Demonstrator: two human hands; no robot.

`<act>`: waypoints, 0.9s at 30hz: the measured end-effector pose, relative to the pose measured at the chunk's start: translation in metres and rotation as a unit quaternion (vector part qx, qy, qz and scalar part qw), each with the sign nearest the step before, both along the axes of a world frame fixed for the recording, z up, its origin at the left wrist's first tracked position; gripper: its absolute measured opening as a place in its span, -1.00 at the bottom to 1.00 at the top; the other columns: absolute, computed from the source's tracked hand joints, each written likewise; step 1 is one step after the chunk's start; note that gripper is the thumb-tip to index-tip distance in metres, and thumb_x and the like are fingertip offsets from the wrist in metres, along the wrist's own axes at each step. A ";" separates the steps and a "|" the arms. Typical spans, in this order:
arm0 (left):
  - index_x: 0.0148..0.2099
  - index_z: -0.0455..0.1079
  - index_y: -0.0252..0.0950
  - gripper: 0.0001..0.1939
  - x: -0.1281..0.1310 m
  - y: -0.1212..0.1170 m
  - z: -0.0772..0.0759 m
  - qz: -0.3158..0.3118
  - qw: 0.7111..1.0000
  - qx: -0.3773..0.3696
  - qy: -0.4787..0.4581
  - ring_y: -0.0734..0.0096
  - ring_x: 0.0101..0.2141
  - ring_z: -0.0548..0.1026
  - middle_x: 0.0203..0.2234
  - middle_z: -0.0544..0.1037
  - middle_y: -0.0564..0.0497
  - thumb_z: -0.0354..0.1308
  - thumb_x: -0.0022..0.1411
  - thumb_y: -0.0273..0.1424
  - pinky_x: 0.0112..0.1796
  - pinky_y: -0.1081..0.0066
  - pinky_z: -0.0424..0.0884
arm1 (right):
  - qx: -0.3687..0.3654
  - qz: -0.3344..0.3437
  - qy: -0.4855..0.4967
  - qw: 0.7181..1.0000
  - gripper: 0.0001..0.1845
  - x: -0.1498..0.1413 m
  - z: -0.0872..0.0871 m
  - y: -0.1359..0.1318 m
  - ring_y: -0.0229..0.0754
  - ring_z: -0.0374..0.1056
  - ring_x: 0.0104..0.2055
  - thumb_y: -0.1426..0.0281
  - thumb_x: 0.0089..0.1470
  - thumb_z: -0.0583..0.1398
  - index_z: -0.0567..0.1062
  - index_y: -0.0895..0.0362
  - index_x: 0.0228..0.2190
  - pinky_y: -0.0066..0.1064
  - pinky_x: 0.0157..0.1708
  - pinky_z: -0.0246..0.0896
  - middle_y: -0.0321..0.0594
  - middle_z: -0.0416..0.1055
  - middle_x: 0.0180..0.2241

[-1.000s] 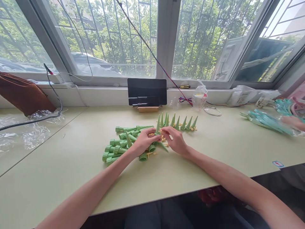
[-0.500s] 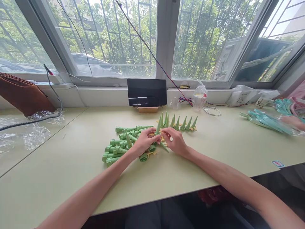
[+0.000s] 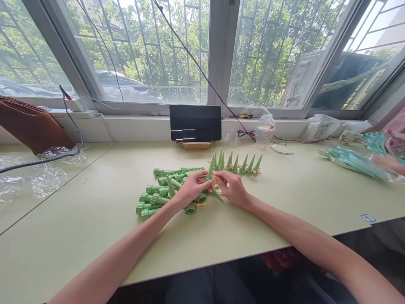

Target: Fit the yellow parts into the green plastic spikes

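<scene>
My left hand is closed around the lower part of a green plastic watering spike, whose tip points up. At the right side of that spike's base, my right hand has its thumb and fingers pinched together; what they hold is hidden. Another green spike lies under the hands, tip toward me. Loose green spikes with ribbed caps are heaped left of and beneath my left hand. Small yellow plastic pieces lie among them. Behind my right hand, several spikes stand upright in a row, with yellow bits at their bases.
A dark tablet leans on a stand at the back. Cable coils and a plastic bag lie right of it. Clear wrap and a brown bag are left. Another person's hand touches teal packets at far right.
Almost nothing differs. Both hands stay at the same spike, with only a slight shift of the right fingers at its base.
</scene>
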State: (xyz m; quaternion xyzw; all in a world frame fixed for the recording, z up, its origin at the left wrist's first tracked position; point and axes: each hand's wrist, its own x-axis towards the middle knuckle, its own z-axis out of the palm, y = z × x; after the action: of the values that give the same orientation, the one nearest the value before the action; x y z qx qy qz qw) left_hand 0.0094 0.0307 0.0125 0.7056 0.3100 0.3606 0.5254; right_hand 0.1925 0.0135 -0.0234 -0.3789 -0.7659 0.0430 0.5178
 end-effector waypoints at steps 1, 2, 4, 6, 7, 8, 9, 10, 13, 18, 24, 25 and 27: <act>-0.16 0.50 -0.29 -0.63 0.000 0.000 0.000 0.000 1.000 -0.001 0.002 0.38 -0.40 0.51 -0.37 0.54 0.01 0.28 0.13 -0.12 -0.27 0.37 0.45 | -0.001 0.000 0.001 1.000 -0.81 0.000 0.000 0.000 -0.24 0.33 -0.50 0.34 0.29 0.10 0.49 0.13 -0.28 -0.41 -0.48 0.28 -0.17 0.54 -0.38; -0.15 0.50 -0.29 -0.63 0.000 0.000 0.001 -0.001 1.000 -0.003 0.003 0.37 -0.39 0.51 -0.36 0.54 0.00 0.27 0.13 -0.12 -0.26 0.37 0.45 | -0.002 0.000 0.001 1.000 -0.81 0.000 0.000 0.000 -0.24 0.33 -0.50 0.34 0.29 0.10 0.49 0.13 -0.28 -0.42 -0.48 0.27 -0.17 0.54 -0.38; -0.12 0.51 -0.29 -0.63 -0.001 -0.001 0.001 -0.009 1.000 -0.007 0.001 0.37 -0.38 0.51 -0.33 0.55 -0.01 0.26 0.15 -0.12 -0.24 0.36 0.45 | -0.003 -0.001 0.002 1.000 -0.80 0.000 0.000 0.000 -0.25 0.32 -0.51 0.34 0.29 0.10 0.49 0.13 -0.29 -0.43 -0.49 0.25 -0.18 0.53 -0.41; -0.08 0.51 -0.30 -0.63 -0.001 0.000 0.002 -0.018 1.000 -0.008 -0.002 0.39 -0.38 0.50 -0.28 0.54 -0.04 0.24 0.18 -0.14 -0.23 0.35 0.45 | -0.004 -0.006 0.001 1.000 -0.80 0.000 -0.001 0.001 -0.26 0.30 -0.52 0.35 0.28 0.10 0.49 0.14 -0.30 -0.43 -0.50 0.23 -0.20 0.51 -0.43; -0.07 0.51 -0.30 -0.63 -0.001 0.000 0.002 -0.021 1.000 -0.009 -0.001 0.39 -0.38 0.49 -0.26 0.54 -0.04 0.23 0.19 -0.15 -0.22 0.35 0.45 | -0.006 -0.009 0.000 1.000 -0.81 0.000 -0.001 0.001 -0.26 0.29 -0.52 0.35 0.28 0.10 0.49 0.14 -0.30 -0.43 -0.50 0.22 -0.21 0.49 -0.45; -0.05 0.51 -0.31 -0.63 -0.001 0.000 0.002 -0.022 1.000 -0.009 0.000 0.40 -0.38 0.48 -0.25 0.53 -0.05 0.22 0.20 -0.16 -0.22 0.35 0.45 | -0.008 -0.012 -0.001 1.000 -0.81 0.001 -0.002 0.002 -0.26 0.27 -0.53 0.35 0.28 0.10 0.49 0.14 -0.31 -0.43 -0.51 0.21 -0.22 0.48 -0.47; -0.04 0.50 -0.31 -0.62 -0.001 0.000 0.001 -0.022 1.000 -0.009 0.003 0.41 -0.38 0.48 -0.24 0.53 -0.05 0.22 0.20 -0.17 -0.22 0.35 0.45 | -0.011 -0.014 -0.002 1.000 -0.80 0.001 -0.002 0.002 -0.26 0.26 -0.54 0.35 0.28 0.10 0.49 0.14 -0.31 -0.43 -0.51 0.20 -0.23 0.47 -0.48; -0.02 0.50 -0.31 -0.62 -0.001 0.001 0.001 -0.023 1.000 -0.009 0.005 0.41 -0.38 0.48 -0.22 0.53 -0.05 0.21 0.21 -0.17 -0.22 0.35 0.45 | -0.015 -0.015 -0.003 1.000 -0.80 0.001 -0.003 0.003 -0.26 0.26 -0.54 0.35 0.28 0.10 0.49 0.13 -0.32 -0.43 -0.51 0.19 -0.24 0.46 -0.49; 0.02 0.49 -0.28 -0.61 -0.002 0.002 -0.001 -0.029 1.000 -0.007 0.004 0.40 -0.37 0.49 -0.20 0.54 -0.05 0.21 0.22 -0.18 -0.22 0.36 0.45 | -0.025 -0.013 -0.004 1.000 -0.80 0.002 -0.003 0.003 -0.26 0.25 -0.54 0.36 0.29 0.09 0.48 0.13 -0.32 -0.44 -0.51 0.18 -0.24 0.45 -0.49; 0.02 0.50 -0.27 -0.60 -0.002 0.001 0.000 -0.029 1.000 -0.011 -0.001 0.38 -0.38 0.50 -0.37 0.54 -0.01 0.21 0.22 -0.17 -0.22 0.36 0.46 | -0.029 -0.012 -0.008 0.999 -0.77 0.002 -0.004 0.003 -0.27 0.21 -0.56 0.35 0.30 0.08 0.48 0.13 -0.35 -0.44 -0.52 0.15 -0.25 0.43 -0.50; 0.01 0.52 -0.30 -0.57 0.000 0.000 0.002 -0.022 1.000 -0.015 -0.013 0.39 -0.42 0.48 -0.47 0.52 0.01 0.22 0.19 -0.14 -0.24 0.36 0.48 | -0.032 -0.012 -0.015 0.999 -0.76 0.001 -0.003 0.002 -0.28 0.18 -0.58 0.35 0.30 0.07 0.48 0.14 -0.34 -0.45 -0.53 0.13 -0.28 0.39 -0.54; 0.03 0.52 -0.30 -0.56 0.000 0.000 0.001 -0.022 1.000 -0.016 -0.012 0.39 -0.43 0.48 -0.47 0.53 0.02 0.23 0.19 -0.14 -0.24 0.35 0.47 | -0.034 -0.012 -0.015 0.999 -0.77 0.001 -0.003 0.002 -0.29 0.18 -0.59 0.35 0.30 0.07 0.48 0.14 -0.34 -0.45 -0.53 0.13 -0.28 0.39 -0.55; 0.08 0.49 -0.30 -0.53 0.000 0.001 -0.001 -0.020 1.000 -0.020 -0.006 0.39 -0.43 0.49 -0.47 0.54 0.02 0.23 0.19 -0.15 -0.23 0.35 0.47 | -0.038 -0.011 -0.016 0.999 -0.77 0.001 -0.003 0.001 -0.29 0.17 -0.59 0.36 0.29 0.07 0.48 0.14 -0.34 -0.45 -0.54 0.11 -0.29 0.38 -0.56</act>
State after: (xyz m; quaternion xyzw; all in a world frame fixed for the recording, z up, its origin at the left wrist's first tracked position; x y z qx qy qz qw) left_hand 0.0091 0.0318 0.0119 0.6988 0.2995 0.3485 0.5482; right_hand 0.1938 0.0149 -0.0260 -0.4072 -0.7674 0.0603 0.4916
